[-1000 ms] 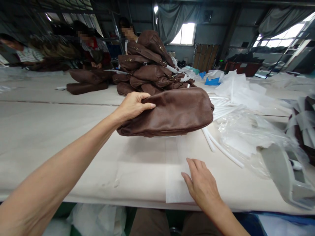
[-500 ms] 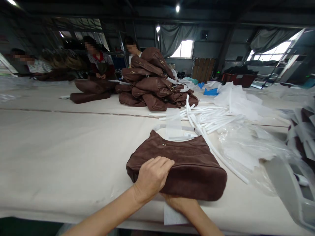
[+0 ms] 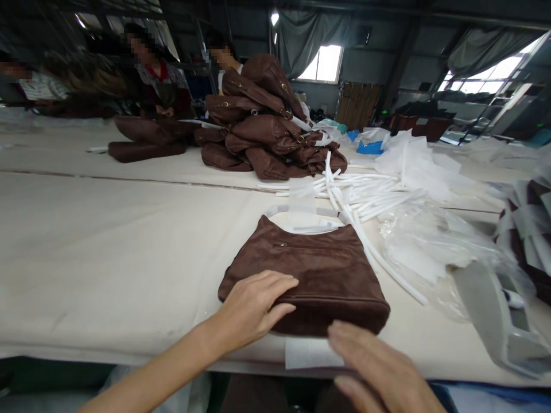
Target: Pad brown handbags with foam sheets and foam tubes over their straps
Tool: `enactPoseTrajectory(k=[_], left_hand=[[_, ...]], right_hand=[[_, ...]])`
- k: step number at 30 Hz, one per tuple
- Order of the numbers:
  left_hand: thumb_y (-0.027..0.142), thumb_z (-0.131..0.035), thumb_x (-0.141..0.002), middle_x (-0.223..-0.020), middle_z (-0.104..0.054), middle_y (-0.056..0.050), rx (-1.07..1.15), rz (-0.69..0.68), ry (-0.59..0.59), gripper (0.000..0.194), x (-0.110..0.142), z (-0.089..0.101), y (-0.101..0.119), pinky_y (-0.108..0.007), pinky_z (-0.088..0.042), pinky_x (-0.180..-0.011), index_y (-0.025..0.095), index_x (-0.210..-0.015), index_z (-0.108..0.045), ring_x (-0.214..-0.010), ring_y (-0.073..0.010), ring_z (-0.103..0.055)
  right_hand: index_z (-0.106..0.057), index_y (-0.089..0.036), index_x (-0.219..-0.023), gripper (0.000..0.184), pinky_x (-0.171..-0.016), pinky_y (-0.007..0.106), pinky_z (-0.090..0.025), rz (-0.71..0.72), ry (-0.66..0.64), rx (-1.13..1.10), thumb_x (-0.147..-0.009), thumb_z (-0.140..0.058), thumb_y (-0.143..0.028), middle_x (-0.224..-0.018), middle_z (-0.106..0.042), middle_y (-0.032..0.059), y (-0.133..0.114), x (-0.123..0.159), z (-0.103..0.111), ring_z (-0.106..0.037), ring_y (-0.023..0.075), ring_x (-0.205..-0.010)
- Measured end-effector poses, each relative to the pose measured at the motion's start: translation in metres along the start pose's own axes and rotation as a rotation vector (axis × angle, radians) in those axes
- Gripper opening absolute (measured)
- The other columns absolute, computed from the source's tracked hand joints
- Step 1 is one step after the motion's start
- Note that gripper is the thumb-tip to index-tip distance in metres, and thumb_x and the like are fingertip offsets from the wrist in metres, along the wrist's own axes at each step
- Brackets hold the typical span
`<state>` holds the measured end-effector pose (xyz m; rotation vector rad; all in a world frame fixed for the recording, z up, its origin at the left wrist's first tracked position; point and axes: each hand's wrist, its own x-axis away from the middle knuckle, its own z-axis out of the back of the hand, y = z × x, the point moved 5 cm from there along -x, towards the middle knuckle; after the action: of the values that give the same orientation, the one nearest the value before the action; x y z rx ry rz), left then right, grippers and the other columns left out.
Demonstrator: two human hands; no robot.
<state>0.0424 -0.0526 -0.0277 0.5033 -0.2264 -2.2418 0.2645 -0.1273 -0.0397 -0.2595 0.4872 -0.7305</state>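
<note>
A brown handbag [image 3: 318,264] lies on the pale table in front of me, its base toward me and its wrapped handle pointing away. A short zip shows on its upper side. My left hand [image 3: 258,301] rests on the bag's near left part, fingers stretched out and thumb apart. Just off the bag's near edge, at the right, my right hand [image 3: 379,367] is held with fingers extended and thumb apart, slightly blurred, holding nothing. Under the bag's near edge a white paper sheet [image 3: 310,353] sticks out toward the table's front.
Beyond the bag stands a heap of brown handbags [image 3: 262,126]. White foam tubes [image 3: 370,195], clear plastic bags [image 3: 430,246] and white paper [image 3: 413,158] lie at the right. A grey plastic tape dispenser-like object [image 3: 491,315] sits near the right front. Several people work across the table.
My right hand has come out from beneath the bag and moved toward me. The bag has settled flatter on the table. My left hand has loosened from its grip to lie outstretched on it.
</note>
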Motion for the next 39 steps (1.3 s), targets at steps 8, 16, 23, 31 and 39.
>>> enactPoseTrajectory(k=[8,16,23,31,39], left_hand=[[0.004,-0.055,-0.08,-0.133,-0.063,-0.005,-0.13,0.03,-0.11,0.054,0.024,-0.012,-0.035,-0.033,-0.051,-0.101,0.024,-0.13,-0.058,-0.121,-0.0203,-0.06],[-0.003,-0.038,-0.082,-0.125,-0.068,-0.005,-0.174,-0.126,0.056,0.054,0.04,-0.027,-0.049,-0.029,-0.054,-0.097,0.019,-0.123,-0.064,-0.114,-0.0163,-0.065],[0.023,-0.052,-0.088,-0.144,-0.052,-0.007,-0.119,0.055,-0.268,0.049,0.048,-0.022,-0.04,-0.044,-0.043,-0.11,0.026,-0.137,-0.055,-0.133,-0.0264,-0.05],[0.039,-0.058,-0.093,-0.154,-0.039,-0.006,-0.148,-0.221,-0.166,0.055,-0.023,-0.057,-0.004,-0.06,-0.019,-0.118,0.03,-0.145,-0.044,-0.144,-0.0317,-0.032],[0.031,-0.062,-0.088,-0.159,-0.03,-0.007,-0.244,-0.234,-0.165,0.07,-0.011,-0.087,-0.022,-0.063,-0.018,-0.117,0.032,-0.151,-0.032,-0.146,-0.0328,-0.027]], right_hand=[[-0.049,-0.019,-0.135,0.055,-0.094,0.047,-0.051,-0.258,-0.032,0.261,-0.083,-0.063,-0.022,-0.126,-0.058,0.0138,0.091,-0.016,0.008,-0.058,0.0295,-0.112],[-0.063,-0.024,-0.126,0.046,-0.074,0.033,-0.045,-0.106,-0.034,0.284,-0.092,-0.036,-0.008,-0.083,-0.052,0.0063,0.111,-0.008,-0.002,-0.049,0.0207,-0.08],[-0.056,-0.041,-0.135,0.059,-0.071,0.032,-0.04,-0.013,-0.019,0.394,-0.093,-0.038,-0.004,-0.082,-0.052,0.005,0.127,0.007,-0.033,-0.044,0.019,-0.075],[-0.056,-0.032,-0.137,0.057,-0.069,0.032,-0.044,-0.008,-0.062,0.365,-0.089,-0.044,-0.004,-0.086,-0.054,0.0056,0.112,0.0,-0.018,-0.05,0.0188,-0.077],[-0.055,-0.026,-0.137,0.042,-0.112,0.057,-0.032,0.007,0.082,0.328,-0.095,-0.053,-0.026,-0.142,-0.051,0.0114,0.069,-0.058,0.013,-0.042,0.0306,-0.134]])
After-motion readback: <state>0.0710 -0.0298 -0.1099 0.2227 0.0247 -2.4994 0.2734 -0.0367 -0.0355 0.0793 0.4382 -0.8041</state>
